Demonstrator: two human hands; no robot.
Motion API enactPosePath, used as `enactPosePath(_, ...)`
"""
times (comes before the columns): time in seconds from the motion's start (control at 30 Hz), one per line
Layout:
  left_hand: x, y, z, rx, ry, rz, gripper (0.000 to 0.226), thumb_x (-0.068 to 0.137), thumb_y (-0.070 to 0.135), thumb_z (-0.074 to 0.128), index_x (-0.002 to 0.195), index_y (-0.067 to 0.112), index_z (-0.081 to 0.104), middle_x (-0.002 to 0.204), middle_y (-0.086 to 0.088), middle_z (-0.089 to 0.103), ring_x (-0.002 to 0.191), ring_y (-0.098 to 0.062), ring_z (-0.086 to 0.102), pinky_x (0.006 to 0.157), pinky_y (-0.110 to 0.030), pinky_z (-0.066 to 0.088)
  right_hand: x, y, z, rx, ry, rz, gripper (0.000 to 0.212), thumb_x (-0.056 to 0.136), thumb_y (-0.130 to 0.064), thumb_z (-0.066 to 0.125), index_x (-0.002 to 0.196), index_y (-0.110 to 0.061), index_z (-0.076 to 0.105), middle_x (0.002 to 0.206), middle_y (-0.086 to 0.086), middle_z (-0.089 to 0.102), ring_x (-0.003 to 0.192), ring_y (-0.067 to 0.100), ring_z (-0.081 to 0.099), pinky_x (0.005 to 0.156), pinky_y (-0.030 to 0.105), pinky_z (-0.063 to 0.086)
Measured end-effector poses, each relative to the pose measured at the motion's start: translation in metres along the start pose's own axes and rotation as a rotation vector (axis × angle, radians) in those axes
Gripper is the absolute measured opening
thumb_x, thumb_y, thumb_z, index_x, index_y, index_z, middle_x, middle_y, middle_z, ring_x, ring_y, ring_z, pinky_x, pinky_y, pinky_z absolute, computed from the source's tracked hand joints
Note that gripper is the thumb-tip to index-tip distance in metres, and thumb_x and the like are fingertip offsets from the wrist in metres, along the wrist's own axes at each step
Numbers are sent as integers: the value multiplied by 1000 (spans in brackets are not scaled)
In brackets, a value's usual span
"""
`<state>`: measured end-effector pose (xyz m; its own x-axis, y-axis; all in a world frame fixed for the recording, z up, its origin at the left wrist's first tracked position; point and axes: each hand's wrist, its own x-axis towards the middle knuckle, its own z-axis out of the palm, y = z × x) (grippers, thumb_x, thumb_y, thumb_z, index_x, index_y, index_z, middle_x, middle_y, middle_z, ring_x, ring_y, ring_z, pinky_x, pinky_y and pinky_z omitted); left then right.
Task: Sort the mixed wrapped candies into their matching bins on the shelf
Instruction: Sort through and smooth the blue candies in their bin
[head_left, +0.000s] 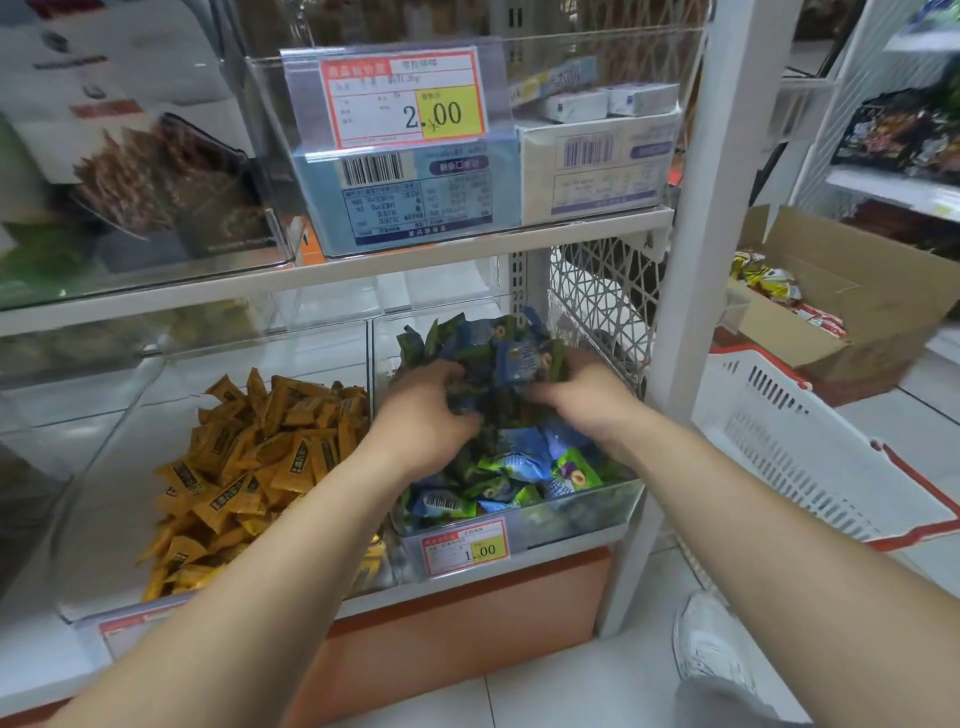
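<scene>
**Head view.** Both arms reach into the right bin (571, 506) on the lower shelf. The left hand (426, 410) and right hand (582, 400) face each other a little apart. Their fingers curl into a heap (498, 353) of blue and green wrapped candies, clamped between them toward the back of the bin. Whether the heap is lifted clear or only pressed together cannot be told. More loose candies (519, 478) of the same two colours lie at the front of the bin. The left bin (130, 415), just beside it across a clear wall, holds only yellow candies (260, 452).

*Step in hand (judged):* gathering the mixed blue and green pieces, so sorting of this bin looks barely begun. The next move calls for parting one colour from the other and carrying that lot to its own bin. No bin for either colour can be identified here.

*Writing:* the lower tag (465, 545), on the right bin's front, reads "1.00" on a yellow patch. The upper tag (405, 98), red-bordered, reads "2.00" with a ¥ mark. The small print on both is blurred. The blue box (410, 197) and white box (592, 166) on the upper shelf show barcodes and inverted print, which is illegible. The dark labels on the yellow wrappers cannot be read.

*Surroundings:* a white basket (805, 447) and a carton (841, 312) of packets stand to the right.
</scene>
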<state>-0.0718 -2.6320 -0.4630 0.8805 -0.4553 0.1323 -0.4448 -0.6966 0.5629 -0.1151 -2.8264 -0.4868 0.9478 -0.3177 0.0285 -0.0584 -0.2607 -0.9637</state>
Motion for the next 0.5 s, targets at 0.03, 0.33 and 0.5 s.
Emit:
enactPosePath(0.03,-3,2,0,32,3,36,56,87,29,68,140,22,50,134,0,58,110,-19,57,80,-20,40,0,0,-1,-41,-12,-43,23,79,-6,79,89,-23,69,87,-6,74,85,17,70,76,28,53)
enactPosePath(0.33,-3,8,9,293,-98,108,52,86,47,60,132,23,54,125,-8,52,111,-28,54,81,-27,41,0,-9,-13,-189,219,-191,33,86,-6,72,117,-14,69,106,-1,71,102,16,67,96,32,53)
enactPosePath(0.5,2,19,5,-56,123,72,61,89,49,62,142,26,43,130,3,58,112,-16,57,89,-31,47,-10,-26,-16,-41,223,-245,37,81,0,76,102,-29,67,102,-13,70,91,7,70,79,19,55)
